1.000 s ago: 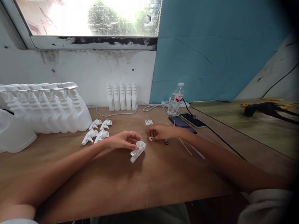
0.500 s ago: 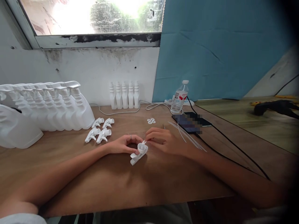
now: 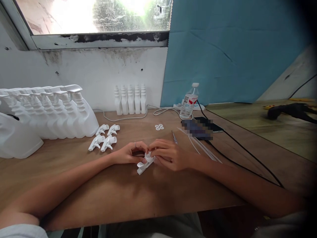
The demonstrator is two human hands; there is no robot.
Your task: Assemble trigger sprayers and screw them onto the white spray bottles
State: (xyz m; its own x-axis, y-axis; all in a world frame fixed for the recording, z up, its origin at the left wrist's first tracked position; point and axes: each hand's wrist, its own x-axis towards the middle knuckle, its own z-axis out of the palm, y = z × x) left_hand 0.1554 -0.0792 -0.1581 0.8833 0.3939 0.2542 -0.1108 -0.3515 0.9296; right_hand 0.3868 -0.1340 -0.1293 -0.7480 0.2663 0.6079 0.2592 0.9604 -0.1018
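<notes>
Thumb and fingers of my left hand (image 3: 132, 152) are closed on a white trigger spray head (image 3: 144, 166), which lies tilted with its round collar facing up. My right hand (image 3: 168, 153) is at the collar from the other side, its fingers pinched over the opening. Between the fingertips shows a bit of a small white part (image 3: 149, 153); its shape is mostly hidden. Several more spray heads (image 3: 108, 142) lie to the left of my hands. Beyond the hands lies a small group of white ring washers (image 3: 159, 127).
White spray bottles (image 3: 53, 114) line up at the left, with smaller white bottles (image 3: 130, 100) by the wall. Thin clear tubes (image 3: 206, 150), a slim pointed tool (image 3: 174, 137), a water bottle (image 3: 189, 103), a phone (image 3: 214, 127) and black cables (image 3: 247, 155) occupy the right side.
My right hand has moved slightly left, bringing the small white part from beside the collar to over its opening. The slim tool now shows more. The view has shifted slightly.
</notes>
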